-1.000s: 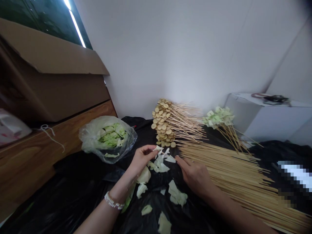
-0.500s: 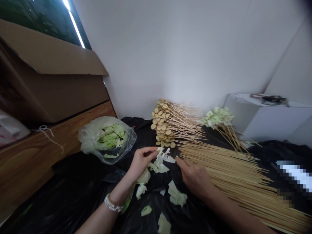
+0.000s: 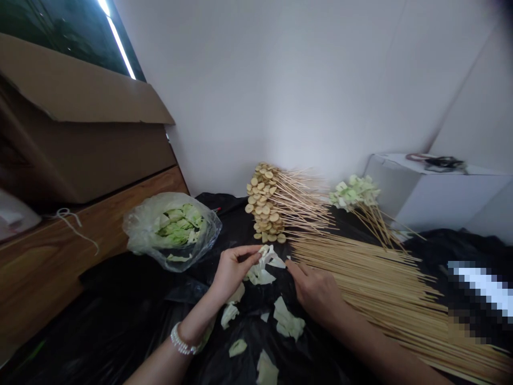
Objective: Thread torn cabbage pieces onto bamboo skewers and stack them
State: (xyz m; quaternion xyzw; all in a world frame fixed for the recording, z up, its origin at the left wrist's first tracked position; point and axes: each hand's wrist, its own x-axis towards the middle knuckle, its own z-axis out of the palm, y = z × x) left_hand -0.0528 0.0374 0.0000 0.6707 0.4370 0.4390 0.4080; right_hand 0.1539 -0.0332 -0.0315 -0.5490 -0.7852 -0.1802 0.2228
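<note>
My left hand (image 3: 232, 270), a bead bracelet on its wrist, pinches a pale cabbage piece (image 3: 262, 252) between thumb and fingers above a small heap of cabbage scraps (image 3: 260, 275). My right hand (image 3: 316, 291) lies on the black plastic sheet (image 3: 132, 315), fingers curled, its fingertips at the near ends of a wide pile of bare bamboo skewers (image 3: 385, 289). I cannot make out whether it grips a skewer. More cabbage pieces (image 3: 286, 321) are scattered between my forearms.
A clear bag of cabbage leaves (image 3: 172, 230) sits to the left. Behind the hands are stacked skewers of round tan slices (image 3: 266, 203) and cabbage skewers (image 3: 355, 193). A cardboard box (image 3: 80, 128) rests on a wooden ledge at left; a white box (image 3: 433, 195) stands at right.
My left hand has lowered slightly with the cabbage piece, towards the heap. The right hand stays at the skewer ends. The view has shifted a little.
</note>
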